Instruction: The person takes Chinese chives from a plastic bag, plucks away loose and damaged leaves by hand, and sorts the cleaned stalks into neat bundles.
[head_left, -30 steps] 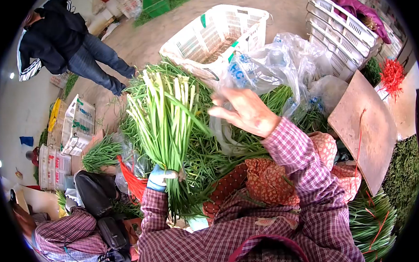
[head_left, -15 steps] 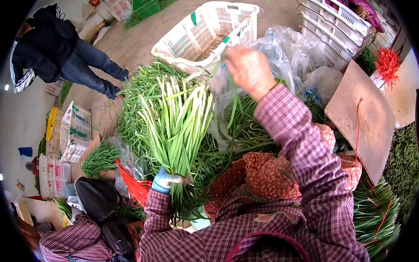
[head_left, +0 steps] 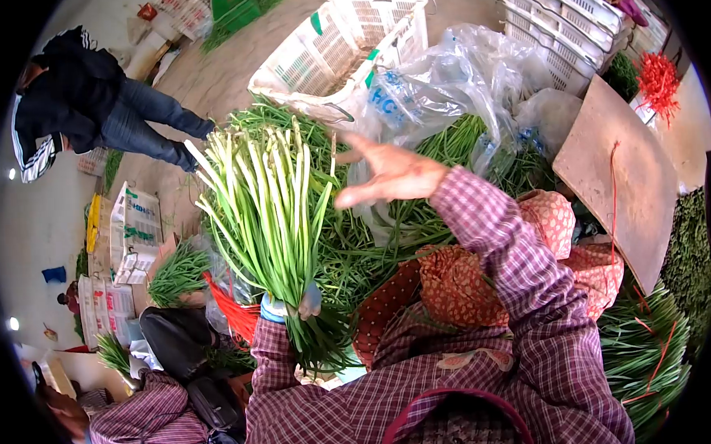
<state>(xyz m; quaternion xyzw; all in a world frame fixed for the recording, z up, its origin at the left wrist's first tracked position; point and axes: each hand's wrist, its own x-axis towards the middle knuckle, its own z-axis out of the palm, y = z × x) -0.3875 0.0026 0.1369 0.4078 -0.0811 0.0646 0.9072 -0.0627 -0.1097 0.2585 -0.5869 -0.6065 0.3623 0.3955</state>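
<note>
A fanned bunch of long green stalks (head_left: 272, 201) with pale ends pointing up and away is gripped near its leafy end by my left hand (head_left: 296, 304), which wears a light blue covering. Just right of the pale ends, my right hand (head_left: 389, 172) is spread and bare, with nothing between its fingers. Under and behind the bunch lies a heap of loose green stalks (head_left: 349, 261). Clear plastic bags (head_left: 437, 94) lie beyond my right hand.
A white crate (head_left: 303, 63) stands ahead, with stacked crates (head_left: 552, 35) at the right. A board (head_left: 620, 173) leans near tied green bundles (head_left: 642, 353). Red ties (head_left: 231, 304) lie by my left wrist. One person (head_left: 93, 98) stands at the left; another (head_left: 147, 417) is lower left.
My right hand reached up to a loose green strand, then came back toward the bunch and spread without it. The bunch, still in my left hand, swung right and then left.
</note>
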